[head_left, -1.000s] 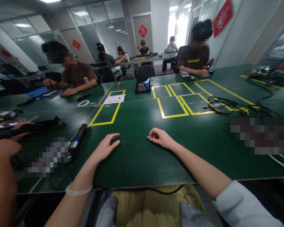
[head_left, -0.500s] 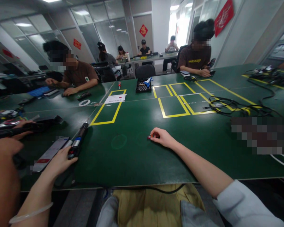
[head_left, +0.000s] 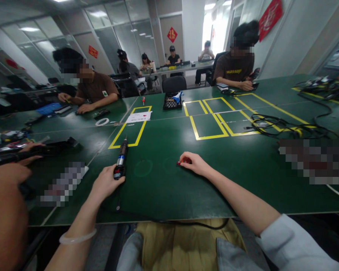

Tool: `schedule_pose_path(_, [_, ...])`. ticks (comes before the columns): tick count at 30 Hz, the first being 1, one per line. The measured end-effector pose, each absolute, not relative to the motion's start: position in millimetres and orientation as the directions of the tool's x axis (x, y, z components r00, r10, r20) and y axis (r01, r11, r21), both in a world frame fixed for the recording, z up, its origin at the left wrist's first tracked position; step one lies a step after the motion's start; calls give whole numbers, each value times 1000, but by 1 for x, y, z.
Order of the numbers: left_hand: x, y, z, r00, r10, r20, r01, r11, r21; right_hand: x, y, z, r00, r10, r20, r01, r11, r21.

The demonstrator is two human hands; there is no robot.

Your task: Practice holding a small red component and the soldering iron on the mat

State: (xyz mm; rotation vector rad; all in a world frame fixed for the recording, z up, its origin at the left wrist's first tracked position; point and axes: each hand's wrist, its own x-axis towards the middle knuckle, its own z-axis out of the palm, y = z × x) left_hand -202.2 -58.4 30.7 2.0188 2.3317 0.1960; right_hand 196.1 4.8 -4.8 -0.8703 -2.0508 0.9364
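While the left hand (head_left: 109,182) has its fingers wrapped around the rear of a dark, blue-banded electric screwdriver (head_left: 121,160), the right hand (head_left: 196,165) pinches a small red part (head_left: 178,163) narrowly between thumb and forefinger. And that driver points away from the wearer over the green table (head_left: 155,195), bit towards the yellow tape rectangle (head_left: 141,133); lifted or resting, I can't tell. Danger? So little of the red part is gripped that a loosened pinch could drop it and lose it on the smooth top. A black cable (head_left: 211,228) sags at the near edge; if it's the driver's lead, a snag could tug the tool. Now the lettering: "wassup" across a co-worker's brown T-shirt (head_left: 234,67), 福 on the red diamond (head_left: 172,34) behind! The printed sheet (head_left: 138,117) is too blurred to read, and I can make out no brand on the driver.
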Motion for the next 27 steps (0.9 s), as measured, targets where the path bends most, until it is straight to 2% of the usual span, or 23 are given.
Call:
schedule_pose_path(3, [-153, -47, 31, -78, 997, 28, 988, 73, 137, 197, 5, -4, -532, 778, 333, 288, 536, -793])
schedule_pose_path(13, [-8, -22, 23, 210, 967, 146, 944, -240, 226, 198, 9, -10, -458, 806, 376, 355, 554, -753])
schedule_pose_path(18, [19, -22, 18, 285, 944, 168, 923, -317, 217, 199, 10, -13, -439, 824, 358, 407, 538, -738])
schedule_pose_path(27, [20, -23, 16, 295, 940, 172, 933, -322, 159, 202, 11, -9, -463, 817, 344, 400, 539, -741])
